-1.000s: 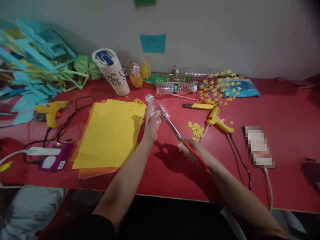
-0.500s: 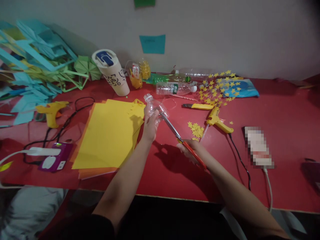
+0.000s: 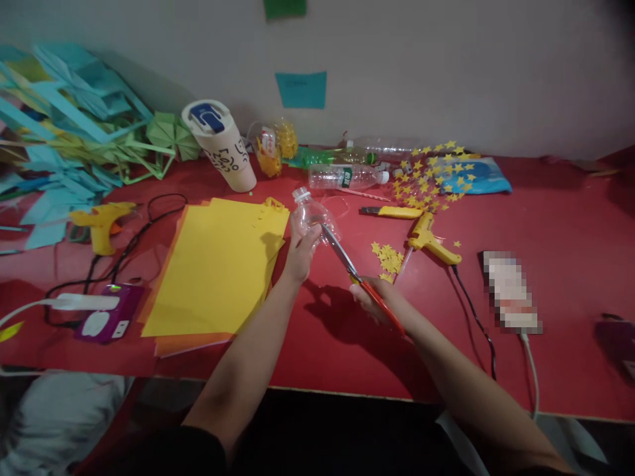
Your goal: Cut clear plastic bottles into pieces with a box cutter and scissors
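My left hand [image 3: 300,256] grips a clear plastic bottle top [image 3: 313,213], its capped neck tilted up and to the left. In my right hand [image 3: 370,296] is a pair of scissors [image 3: 342,256] with red handles. The blades point up and left and meet the bottle's lower edge beside my left thumb; whether they are parted I cannot tell. Just right of the scissors lies a pile of small yellow paper stars [image 3: 387,258]. A stack of yellow paper [image 3: 213,264] is left of my left hand.
A yellow glue gun [image 3: 431,239] and a cutter knife [image 3: 391,211] lie to the right, near a phone [image 3: 510,291] on a cable. Plastic bottles [image 3: 342,176] line the wall. Leftward are a tumbler [image 3: 223,149], another glue gun [image 3: 102,225] and a purple power strip [image 3: 112,311].
The bottle top has turned slightly and shifted a little to the right in my left hand. The scissors have stayed against its edge, their handles moving slightly.
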`<action>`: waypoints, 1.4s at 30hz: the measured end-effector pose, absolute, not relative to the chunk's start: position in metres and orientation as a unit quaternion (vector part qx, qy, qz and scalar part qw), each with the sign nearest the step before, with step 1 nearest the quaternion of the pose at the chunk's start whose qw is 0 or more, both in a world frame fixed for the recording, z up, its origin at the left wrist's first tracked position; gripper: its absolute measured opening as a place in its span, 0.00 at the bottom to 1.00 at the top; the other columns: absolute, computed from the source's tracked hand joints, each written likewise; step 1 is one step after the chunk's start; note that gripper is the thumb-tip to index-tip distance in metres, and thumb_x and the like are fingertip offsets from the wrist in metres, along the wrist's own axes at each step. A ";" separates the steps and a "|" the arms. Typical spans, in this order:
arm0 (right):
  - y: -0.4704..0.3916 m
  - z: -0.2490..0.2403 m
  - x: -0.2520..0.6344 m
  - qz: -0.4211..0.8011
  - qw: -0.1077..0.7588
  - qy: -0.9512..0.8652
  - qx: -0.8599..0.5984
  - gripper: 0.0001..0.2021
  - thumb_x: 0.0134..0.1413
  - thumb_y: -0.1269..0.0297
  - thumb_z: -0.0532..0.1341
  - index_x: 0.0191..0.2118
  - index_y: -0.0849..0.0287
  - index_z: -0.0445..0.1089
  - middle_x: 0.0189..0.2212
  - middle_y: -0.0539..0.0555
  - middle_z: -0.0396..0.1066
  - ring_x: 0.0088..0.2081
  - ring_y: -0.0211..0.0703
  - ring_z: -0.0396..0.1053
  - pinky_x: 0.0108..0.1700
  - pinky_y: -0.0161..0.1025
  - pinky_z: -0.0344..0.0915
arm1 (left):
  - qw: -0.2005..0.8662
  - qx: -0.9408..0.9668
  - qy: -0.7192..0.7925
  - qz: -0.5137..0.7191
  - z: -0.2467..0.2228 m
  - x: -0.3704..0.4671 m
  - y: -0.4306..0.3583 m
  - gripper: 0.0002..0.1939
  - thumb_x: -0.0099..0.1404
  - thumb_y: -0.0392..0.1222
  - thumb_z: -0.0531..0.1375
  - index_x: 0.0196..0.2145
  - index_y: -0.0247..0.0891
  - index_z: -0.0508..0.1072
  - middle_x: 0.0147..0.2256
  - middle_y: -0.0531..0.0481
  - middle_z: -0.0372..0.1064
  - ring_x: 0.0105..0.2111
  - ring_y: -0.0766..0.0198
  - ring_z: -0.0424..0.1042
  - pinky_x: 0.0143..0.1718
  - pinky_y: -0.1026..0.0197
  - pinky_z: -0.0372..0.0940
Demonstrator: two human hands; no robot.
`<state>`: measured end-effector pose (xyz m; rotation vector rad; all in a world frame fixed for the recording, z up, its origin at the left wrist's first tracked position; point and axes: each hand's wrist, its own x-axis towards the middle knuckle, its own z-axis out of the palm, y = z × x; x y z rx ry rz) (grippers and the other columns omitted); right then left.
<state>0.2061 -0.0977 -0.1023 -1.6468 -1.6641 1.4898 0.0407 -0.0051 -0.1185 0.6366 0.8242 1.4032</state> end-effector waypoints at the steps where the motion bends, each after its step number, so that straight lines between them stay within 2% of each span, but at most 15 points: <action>1: -0.098 -0.102 0.205 0.526 0.186 -0.586 -0.588 0.27 0.54 0.33 0.52 0.24 0.54 0.57 0.15 0.44 0.53 0.17 0.34 0.53 0.20 0.35 0.52 | 0.645 0.274 0.365 0.613 -0.119 0.041 -0.006 0.23 0.57 0.41 0.68 0.49 0.53 0.69 0.45 0.52 0.72 0.54 0.56 0.70 0.56 0.51 0.63; 6: -0.098 -0.104 0.203 0.525 0.194 -0.582 -0.590 0.27 0.54 0.32 0.51 0.23 0.53 0.54 0.15 0.45 0.52 0.18 0.35 0.52 0.20 0.35 0.51 | 0.648 0.282 0.354 0.613 -0.119 0.041 -0.006 0.21 0.58 0.42 0.68 0.48 0.50 0.69 0.45 0.51 0.72 0.54 0.55 0.71 0.58 0.49 0.62; 11: -0.096 -0.104 0.204 0.524 0.197 -0.580 -0.592 0.28 0.50 0.32 0.55 0.21 0.53 0.53 0.15 0.45 0.50 0.18 0.35 0.53 0.21 0.36 0.52 | 0.650 0.285 0.343 0.616 -0.118 0.041 -0.005 0.21 0.56 0.43 0.68 0.46 0.51 0.69 0.42 0.52 0.71 0.50 0.56 0.72 0.56 0.51 0.64; 15: -0.096 -0.101 0.204 0.526 0.198 -0.572 -0.598 0.28 0.50 0.32 0.57 0.21 0.53 0.53 0.14 0.44 0.51 0.18 0.34 0.52 0.21 0.36 0.52 | 0.653 0.271 0.344 0.618 -0.115 0.041 -0.006 0.20 0.55 0.43 0.69 0.45 0.51 0.70 0.43 0.51 0.71 0.52 0.55 0.71 0.56 0.51 0.63; 20: -0.097 -0.101 0.205 0.529 0.191 -0.572 -0.597 0.27 0.52 0.34 0.55 0.22 0.53 0.54 0.14 0.44 0.53 0.17 0.34 0.54 0.20 0.35 0.52 | 0.641 0.302 0.328 0.625 -0.119 0.041 -0.006 0.19 0.57 0.54 0.69 0.44 0.50 0.72 0.42 0.49 0.72 0.52 0.53 0.71 0.55 0.51 0.65; 25: -0.099 -0.105 0.205 0.541 0.201 -0.563 -0.592 0.25 0.56 0.36 0.51 0.25 0.54 0.56 0.13 0.43 0.53 0.13 0.33 0.54 0.18 0.34 0.52 | 0.628 0.362 0.341 0.599 -0.128 0.042 -0.007 0.26 0.56 0.57 0.68 0.51 0.53 0.68 0.44 0.52 0.71 0.50 0.58 0.71 0.56 0.53 0.65; 29: -0.101 -0.104 0.203 0.558 0.213 -0.545 -0.588 0.25 0.57 0.36 0.51 0.24 0.53 0.55 0.13 0.41 0.51 0.13 0.32 0.52 0.17 0.33 0.52 | 0.626 0.384 0.352 0.580 -0.131 0.042 -0.006 0.30 0.57 0.61 0.66 0.54 0.53 0.65 0.47 0.51 0.70 0.54 0.55 0.69 0.58 0.50 0.64; 38: -0.098 -0.099 0.203 0.552 0.206 -0.540 -0.601 0.28 0.51 0.32 0.55 0.22 0.53 0.55 0.13 0.43 0.53 0.13 0.33 0.54 0.17 0.34 0.53 | 0.618 0.400 0.358 0.575 -0.135 0.040 -0.005 0.30 0.58 0.62 0.64 0.55 0.53 0.64 0.49 0.49 0.70 0.55 0.54 0.69 0.59 0.49 0.62; 42: -0.098 -0.093 0.202 0.538 0.208 -0.539 -0.614 0.27 0.49 0.34 0.59 0.22 0.54 0.56 0.12 0.43 0.53 0.14 0.34 0.55 0.18 0.34 0.54 | 0.617 0.396 0.361 0.576 -0.133 0.040 -0.005 0.29 0.58 0.61 0.64 0.54 0.53 0.63 0.51 0.49 0.68 0.56 0.54 0.67 0.59 0.48 0.61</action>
